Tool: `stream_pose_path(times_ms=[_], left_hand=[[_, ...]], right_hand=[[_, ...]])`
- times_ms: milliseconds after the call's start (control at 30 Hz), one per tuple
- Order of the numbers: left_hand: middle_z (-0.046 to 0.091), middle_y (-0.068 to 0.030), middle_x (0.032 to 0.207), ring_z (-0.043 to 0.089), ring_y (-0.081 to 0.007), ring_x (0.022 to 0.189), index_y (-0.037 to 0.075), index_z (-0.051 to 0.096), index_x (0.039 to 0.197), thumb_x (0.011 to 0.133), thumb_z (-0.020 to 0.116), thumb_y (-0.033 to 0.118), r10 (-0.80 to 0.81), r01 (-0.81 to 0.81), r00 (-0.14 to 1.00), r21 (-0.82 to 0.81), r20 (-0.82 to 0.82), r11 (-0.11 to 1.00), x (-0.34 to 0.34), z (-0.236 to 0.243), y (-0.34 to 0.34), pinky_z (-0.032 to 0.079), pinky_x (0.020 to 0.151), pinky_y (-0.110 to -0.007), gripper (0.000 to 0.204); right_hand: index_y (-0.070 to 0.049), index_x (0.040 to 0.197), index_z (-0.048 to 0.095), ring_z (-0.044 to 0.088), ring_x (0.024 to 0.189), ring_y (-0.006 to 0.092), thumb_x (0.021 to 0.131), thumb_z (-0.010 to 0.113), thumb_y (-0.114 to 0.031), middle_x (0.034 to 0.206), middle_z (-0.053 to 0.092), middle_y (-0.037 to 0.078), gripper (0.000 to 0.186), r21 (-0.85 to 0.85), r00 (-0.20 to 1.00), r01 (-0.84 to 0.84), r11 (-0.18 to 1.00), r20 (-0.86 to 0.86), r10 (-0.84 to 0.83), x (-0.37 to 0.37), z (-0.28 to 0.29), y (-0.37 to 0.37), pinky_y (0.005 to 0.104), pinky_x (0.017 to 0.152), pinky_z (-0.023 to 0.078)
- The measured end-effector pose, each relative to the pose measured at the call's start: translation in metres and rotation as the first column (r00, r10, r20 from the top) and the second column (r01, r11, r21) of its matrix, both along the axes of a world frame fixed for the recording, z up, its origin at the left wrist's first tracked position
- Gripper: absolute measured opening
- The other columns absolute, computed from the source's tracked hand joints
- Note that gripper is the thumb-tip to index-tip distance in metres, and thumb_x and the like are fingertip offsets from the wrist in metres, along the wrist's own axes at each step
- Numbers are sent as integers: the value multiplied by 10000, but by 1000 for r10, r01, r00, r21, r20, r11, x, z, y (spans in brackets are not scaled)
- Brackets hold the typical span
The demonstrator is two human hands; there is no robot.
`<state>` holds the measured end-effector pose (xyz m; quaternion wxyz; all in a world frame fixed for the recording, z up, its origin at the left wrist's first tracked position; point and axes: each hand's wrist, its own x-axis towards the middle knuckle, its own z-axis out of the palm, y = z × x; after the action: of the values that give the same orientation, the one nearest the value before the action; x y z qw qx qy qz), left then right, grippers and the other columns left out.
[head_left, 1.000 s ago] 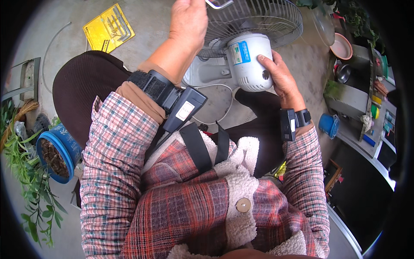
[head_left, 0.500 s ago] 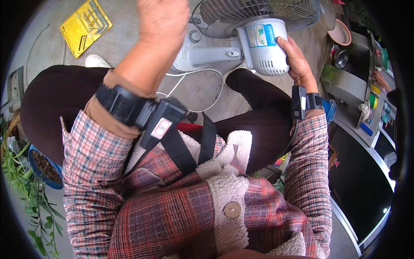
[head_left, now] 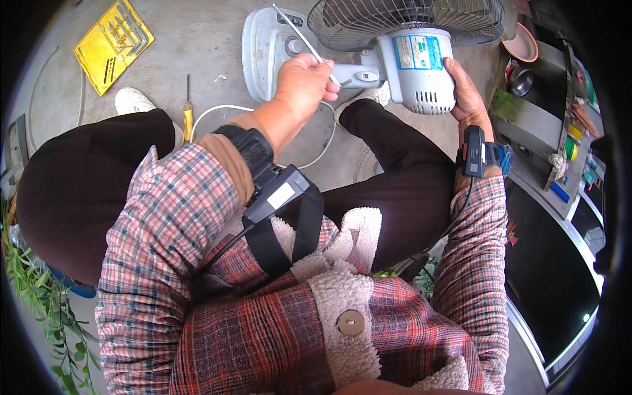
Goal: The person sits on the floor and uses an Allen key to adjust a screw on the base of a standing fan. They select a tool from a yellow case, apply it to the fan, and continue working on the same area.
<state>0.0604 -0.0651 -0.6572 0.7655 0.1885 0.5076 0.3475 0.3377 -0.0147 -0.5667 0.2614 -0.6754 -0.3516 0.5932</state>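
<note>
Floor (head_left: 197, 36): 1, grey, under everything listed here.
Electric fan (head_left: 421, 72): 1, in front of me on the floor; pale grey, scuffed base with 1 round knob in view, stout neck, rounded motor housing bearing blue-and-white labelling and a row of slots, dark wire grille beyond.
Yellow case (head_left: 94, 58): 1, open, ahead to my left, several metal keys inside.
Hands: 2, both mine. Right hand (head_left: 470, 93) clasps the housing's side, thumb showing, other fingers mostly hidden. Left hand (head_left: 303, 85) is closed around the rod, above the fan's neck.
Screwdriver (head_left: 188, 120): 1, yellow handle.
Slender metal rod (head_left: 296, 33): 1, slanting.
</note>
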Motion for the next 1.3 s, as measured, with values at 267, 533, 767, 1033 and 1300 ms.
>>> stream_pose_path(times_ms=[267, 533, 767, 1033, 1300], left_hand=[[584, -113, 832, 595, -155, 663, -43, 508, 978, 906, 566, 166, 38, -31, 997, -93, 71, 995, 28, -27, 13, 535, 596, -269, 229], [581, -122, 843, 606, -163, 685, -67, 504, 1001, 903, 564, 152, 99, -88, 990, -108, 104, 990, 43, -46, 28, 540, 602, -275, 248], [588, -125, 834, 612, -169, 671, -81, 506, 995, 896, 577, 148, 77, -69, 996, -141, 51, 988, 54, -49, 32, 541, 592, -265, 260], [585, -133, 823, 616, -172, 670, -92, 486, 1005, 887, 599, 152, 128, -117, 990, -162, 61, 980, 62, -40, 37, 541, 570, -263, 294], [572, -124, 805, 615, -178, 667, -83, 476, 989, 885, 605, 151, 104, -93, 993, -160, 58, 983, 59, -47, 29, 549, 567, -273, 286]], right_hand=[[-9, 1280, 447, 513, 1087, 192, 814, 635, -432, 1188, 550, 96, 657, 0, 999, -1, 1000, -40, 1, 9, -16, 5, 326, 940, 398], [-7, 1294, 441, 517, 1091, 190, 819, 634, -415, 1194, 551, 94, 655, 14, 1000, 7, 1000, -25, -7, 13, -27, 12, 318, 947, 397], [3, 1298, 432, 524, 1090, 188, 824, 628, -405, 1195, 554, 99, 655, 5, 999, 46, 999, -16, -46, 20, -33, 14, 317, 949, 404], [10, 1199, 525, 587, 980, 170, 853, 628, -381, 1102, 615, 93, 532, 20, 994, 61, 998, -88, -59, 24, -35, 15, 294, 896, 449], [0, 1263, 476, 517, 1083, 194, 800, 646, -438, 1179, 563, 101, 660, 3, 998, 68, 998, 2, -68, 26, -38, 15, 323, 945, 390]])
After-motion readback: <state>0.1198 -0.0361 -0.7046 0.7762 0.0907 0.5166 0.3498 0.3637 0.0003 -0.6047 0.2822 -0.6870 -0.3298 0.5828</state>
